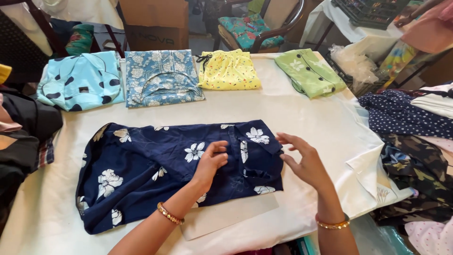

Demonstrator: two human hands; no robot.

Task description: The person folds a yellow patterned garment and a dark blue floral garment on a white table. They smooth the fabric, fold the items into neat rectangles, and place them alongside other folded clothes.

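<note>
Spreading wide across the view, the desk (302, 113) under its white cloth carries everything. On its near half lies the navy floral garment (155, 174), flattened out, its right end folded over a pale board (226, 215) that pokes out along the near edge. Along the far side sit four folded pieces in a row: light blue spotted garment (80, 80), blue floral garment (160, 75), yellow garment (229, 70), green garment (309, 72). A heap of dark clothes (406, 141) crowds the right edge. Now the left hand (211, 163) — fingers curled together, pinching the navy fabric near its middle. The right hand (304, 158) is at the folded right end, fingers spread apart and loose, tips just at the cloth's edge, gripping nothing.
</note>
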